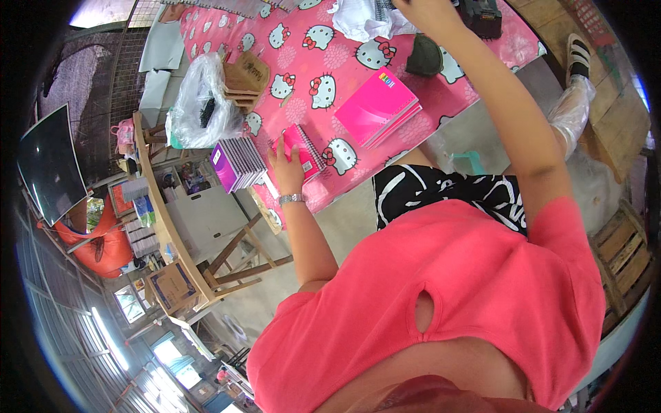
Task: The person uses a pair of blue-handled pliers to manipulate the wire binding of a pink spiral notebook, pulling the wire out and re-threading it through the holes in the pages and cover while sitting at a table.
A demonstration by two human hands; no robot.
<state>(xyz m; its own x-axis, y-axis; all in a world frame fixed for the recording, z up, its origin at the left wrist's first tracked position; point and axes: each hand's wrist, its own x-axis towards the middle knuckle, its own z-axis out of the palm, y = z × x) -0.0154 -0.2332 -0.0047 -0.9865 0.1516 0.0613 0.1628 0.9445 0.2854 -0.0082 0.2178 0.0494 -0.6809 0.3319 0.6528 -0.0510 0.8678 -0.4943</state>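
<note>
My left hand [286, 166] lies with fingers spread on a small pink spiral notebook [311, 157] near the table's front edge. Just left of it stands a row of purple-covered spiral notebooks [237, 164]. A stack of larger bright pink notebooks [375, 109] rests to the right of my left hand. Far up at the top edge, my right hand [412, 5] reaches to a crumpled white plastic bag [365, 19]; its fingers are largely cut off by the frame. A dark green rounded item [424, 56] sits below my right forearm.
A pink cartoon-cat cloth [289, 62] covers the table. Brown cardboard pieces [245, 77] and a clear plastic bag [201, 103] stand at its left. A black box [480, 18] is at the far right. A wooden table [165, 227] and carton [171, 288] are farther left.
</note>
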